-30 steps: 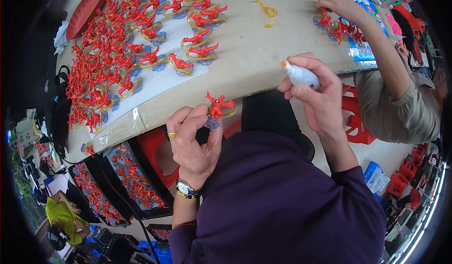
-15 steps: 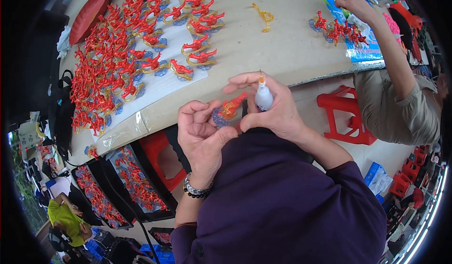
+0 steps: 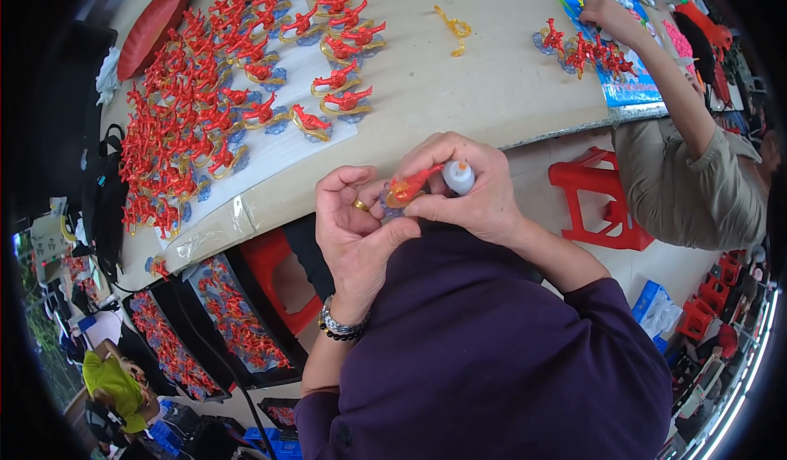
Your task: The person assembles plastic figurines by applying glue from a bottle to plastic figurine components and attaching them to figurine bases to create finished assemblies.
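Both hands have come together since a second ago, when the right hand held the bottle out to the side, well away from the toy.

Now the left hand, in the middle of the frame, is closed on a small red toy sitting on a clear base. The right hand is just beside it and touches it. That hand is closed on a little white glue bottle with an orange tip. The tip points at the toy.

This looks like the gluing step. Next, the bottle likely needs a soft squeeze, with the toy kept steady so the glue lands in the right spot.

At the upper left of the frame, lots of finished red toys stand close together on a white sheet on the tan desk. A red tray lies at the far corner. Low on the left, dark trays hold more red toys. A yellow piece lies at the top middle. At the upper right, another person's hand reaches a small bunch of toys. A red stool stands on the floor at the right.
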{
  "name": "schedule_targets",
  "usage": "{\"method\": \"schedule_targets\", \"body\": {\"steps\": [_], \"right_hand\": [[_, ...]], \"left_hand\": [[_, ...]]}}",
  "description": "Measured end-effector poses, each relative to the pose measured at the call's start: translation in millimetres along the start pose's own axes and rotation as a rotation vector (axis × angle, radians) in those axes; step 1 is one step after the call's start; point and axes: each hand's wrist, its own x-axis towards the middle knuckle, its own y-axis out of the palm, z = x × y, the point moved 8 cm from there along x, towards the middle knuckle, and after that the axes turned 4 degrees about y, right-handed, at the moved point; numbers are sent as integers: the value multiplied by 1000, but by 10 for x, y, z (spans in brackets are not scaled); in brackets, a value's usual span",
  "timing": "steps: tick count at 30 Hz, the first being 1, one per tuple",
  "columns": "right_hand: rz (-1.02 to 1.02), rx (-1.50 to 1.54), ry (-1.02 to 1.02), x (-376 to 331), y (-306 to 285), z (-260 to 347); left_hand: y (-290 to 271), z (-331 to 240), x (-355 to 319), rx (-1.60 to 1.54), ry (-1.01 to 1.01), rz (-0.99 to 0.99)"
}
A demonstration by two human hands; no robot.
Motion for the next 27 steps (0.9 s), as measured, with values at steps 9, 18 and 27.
{"method": "schedule_targets", "body": {"steps": [9,18,27], "right_hand": [[-66,-349,-606,-99,-58,308],[-104,-488,-770,-195,-18,403],[-113,-480,-815,-216,-10,429]], "left_hand": [[84,-441,8,768,403,102],[164,-509,-95,949,554,62],[-38,-253,-106,413,382,-90]]}}
